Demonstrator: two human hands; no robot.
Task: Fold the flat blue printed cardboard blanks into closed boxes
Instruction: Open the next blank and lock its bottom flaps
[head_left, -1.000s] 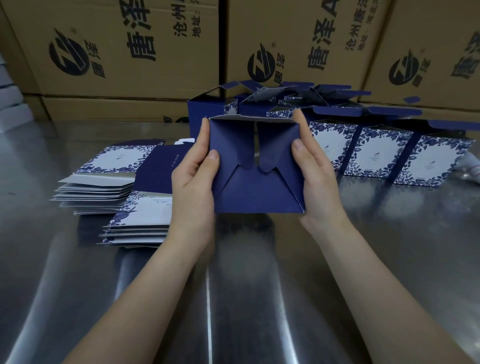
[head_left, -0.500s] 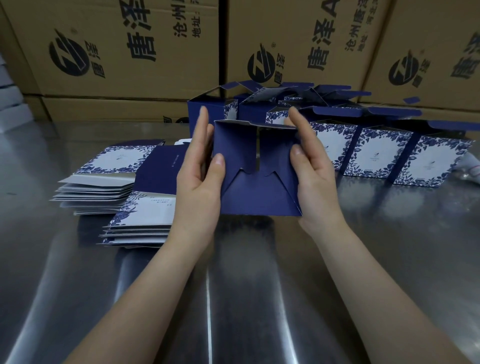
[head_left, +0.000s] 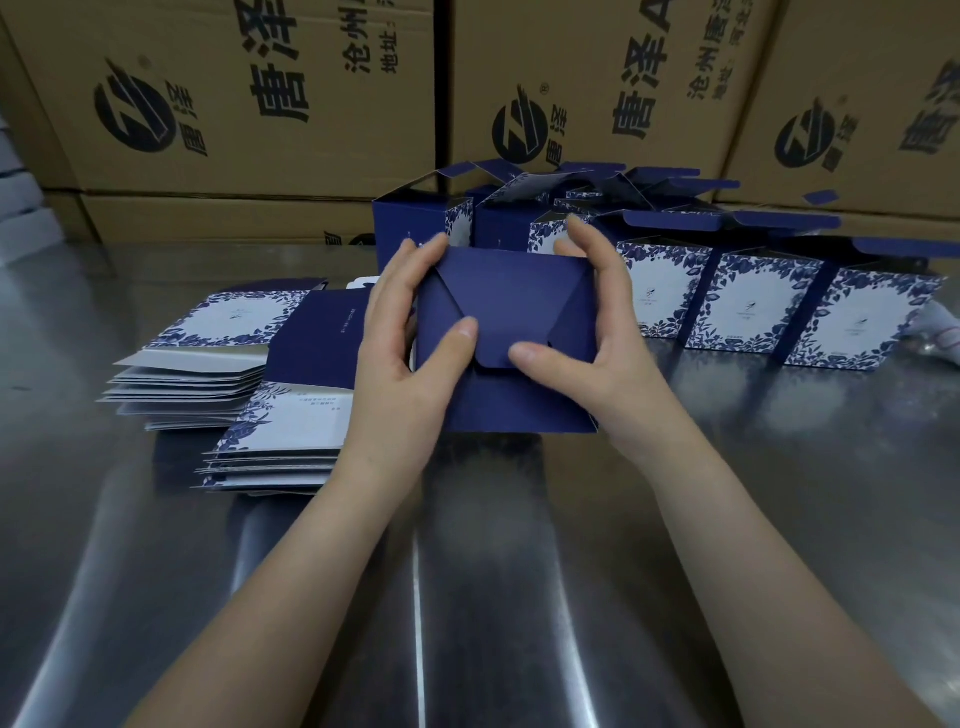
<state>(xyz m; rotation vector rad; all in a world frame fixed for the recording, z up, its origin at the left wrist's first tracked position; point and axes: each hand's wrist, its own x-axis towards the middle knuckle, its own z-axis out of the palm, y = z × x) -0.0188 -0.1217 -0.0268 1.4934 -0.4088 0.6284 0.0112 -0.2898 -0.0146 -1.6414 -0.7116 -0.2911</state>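
Head view: the left hand (head_left: 400, 358) and right hand (head_left: 597, 332) clasp a dark blue cardboard box (head_left: 509, 296) from either side, thumbs pressing its folded end flaps (that end faces us) over the shiny steel table (head_left: 519, 571). Stacks of flat blue-and-white floral blanks (head_left: 228, 332) lie left. Open-lidded folded boxes (head_left: 753, 312) stand behind, partly hidden by the hands, before brown printed cartons (head_left: 260, 104).

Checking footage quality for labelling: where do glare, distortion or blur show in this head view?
Head view: white glare streaks run along the shiny steel table, brightest near the centre; wide-angle distortion tilts the brown printed cardboard cartons at the edges; the dark blue cardboard box is sharp.
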